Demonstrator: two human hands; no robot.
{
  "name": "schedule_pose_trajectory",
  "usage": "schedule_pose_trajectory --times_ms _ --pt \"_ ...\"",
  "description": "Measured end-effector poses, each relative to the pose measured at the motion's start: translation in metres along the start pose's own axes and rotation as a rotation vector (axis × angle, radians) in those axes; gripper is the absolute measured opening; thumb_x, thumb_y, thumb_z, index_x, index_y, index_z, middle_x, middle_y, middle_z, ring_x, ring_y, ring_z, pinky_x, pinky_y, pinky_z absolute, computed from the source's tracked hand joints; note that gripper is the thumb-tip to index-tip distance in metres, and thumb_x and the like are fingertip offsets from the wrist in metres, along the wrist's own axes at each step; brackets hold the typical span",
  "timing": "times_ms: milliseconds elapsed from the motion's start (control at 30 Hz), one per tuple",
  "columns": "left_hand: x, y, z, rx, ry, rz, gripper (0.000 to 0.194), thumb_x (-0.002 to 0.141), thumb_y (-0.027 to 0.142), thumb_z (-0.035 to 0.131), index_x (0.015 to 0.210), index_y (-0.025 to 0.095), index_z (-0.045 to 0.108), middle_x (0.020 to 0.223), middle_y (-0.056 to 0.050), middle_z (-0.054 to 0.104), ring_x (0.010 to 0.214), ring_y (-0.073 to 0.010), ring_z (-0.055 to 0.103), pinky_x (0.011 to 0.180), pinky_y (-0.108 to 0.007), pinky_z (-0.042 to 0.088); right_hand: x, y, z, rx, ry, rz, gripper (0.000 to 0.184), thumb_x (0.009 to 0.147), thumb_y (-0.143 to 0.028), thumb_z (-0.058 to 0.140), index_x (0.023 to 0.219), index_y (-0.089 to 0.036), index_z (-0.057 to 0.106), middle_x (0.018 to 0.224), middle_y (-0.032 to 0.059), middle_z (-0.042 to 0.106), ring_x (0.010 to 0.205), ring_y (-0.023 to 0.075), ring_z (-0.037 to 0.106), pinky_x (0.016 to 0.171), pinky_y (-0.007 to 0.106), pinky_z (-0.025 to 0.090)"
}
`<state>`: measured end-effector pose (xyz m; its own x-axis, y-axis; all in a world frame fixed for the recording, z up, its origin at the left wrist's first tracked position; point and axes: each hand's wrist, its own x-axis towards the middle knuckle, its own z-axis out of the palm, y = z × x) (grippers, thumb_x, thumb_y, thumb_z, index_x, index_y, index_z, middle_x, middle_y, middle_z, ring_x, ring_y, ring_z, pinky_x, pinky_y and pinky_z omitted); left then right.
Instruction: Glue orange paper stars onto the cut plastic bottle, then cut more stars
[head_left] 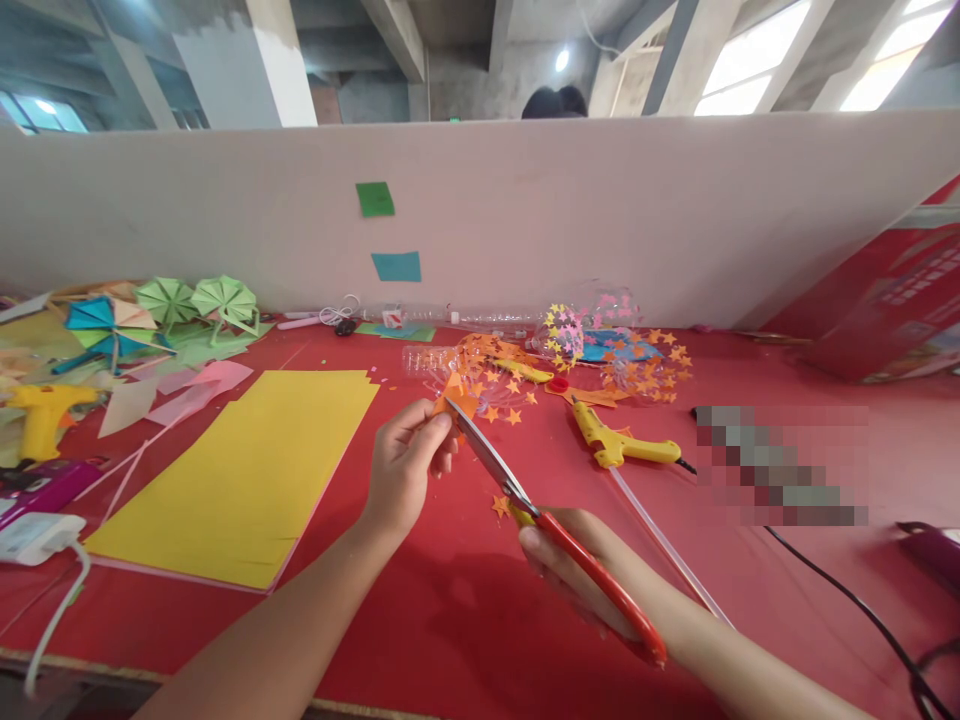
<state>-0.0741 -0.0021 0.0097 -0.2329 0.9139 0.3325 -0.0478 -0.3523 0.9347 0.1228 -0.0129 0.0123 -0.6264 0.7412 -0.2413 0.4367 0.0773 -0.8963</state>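
Note:
Between the thumb and fingers of my left hand [409, 465] is a small piece of orange paper [459, 396]. My right hand [574, 565] grips red-handled scissors [517, 495], whose blade tips meet the orange paper. A loose orange star [501, 507] lies on the red table below the scissors. Just beyond my hands are more orange paper stars [514, 416] and curled clear plastic strips. A yellow glue gun [626, 446] with a clear glue stick rests to the right of the scissors.
Yellow paper sheets [247, 470] are stacked at left. Beyond them are green paper umbrellas [225, 298] and another yellow glue gun [46, 415]. A plastic bottle decorated with stars [562, 335] lies by the white partition [480, 220]. A black cable [840, 585] crosses the right side.

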Motion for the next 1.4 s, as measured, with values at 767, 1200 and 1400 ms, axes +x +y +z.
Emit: schedule_pose_trajectory --times_ms 767,1200,1400 --pt "0.0053 0.0073 -0.0016 -0.105 0.034 -0.027 0.021 0.082 0.029 0.058 0.065 0.018 0.055 0.060 0.002 0.058 0.045 -0.0072 0.049 0.041 -0.020 0.039 0.0029 0.0007 -0.0033 -0.002 0.038 0.018 0.050 0.084 -0.060 0.053 0.062 -0.022 0.030 0.048 -0.0080 0.036 0.041 0.0058 0.031 0.040 0.021 0.020" --pt "0.0075 0.0066 -0.0045 -0.078 0.086 0.028 0.016 0.080 0.026 0.056 0.066 0.019 0.054 0.054 0.004 0.055 0.042 -0.0074 0.049 0.040 -0.019 0.039 0.0024 0.0020 -0.0046 -0.002 0.000 -0.046 0.052 0.082 -0.063 0.054 0.061 -0.022 0.031 0.046 -0.0084 0.035 0.042 0.0057 0.031 0.041 0.021 0.019" --pt "0.0060 0.0070 -0.0036 -0.063 0.077 0.033 0.018 0.080 0.023 0.054 0.062 0.020 0.054 0.053 0.003 0.053 0.043 -0.0080 0.047 0.040 -0.020 0.037 -0.0012 0.0000 -0.0046 0.003 -0.053 -0.039 0.052 0.084 -0.064 0.052 0.061 -0.021 0.033 0.047 -0.0080 0.036 0.043 0.0060 0.031 0.041 0.021 0.020"
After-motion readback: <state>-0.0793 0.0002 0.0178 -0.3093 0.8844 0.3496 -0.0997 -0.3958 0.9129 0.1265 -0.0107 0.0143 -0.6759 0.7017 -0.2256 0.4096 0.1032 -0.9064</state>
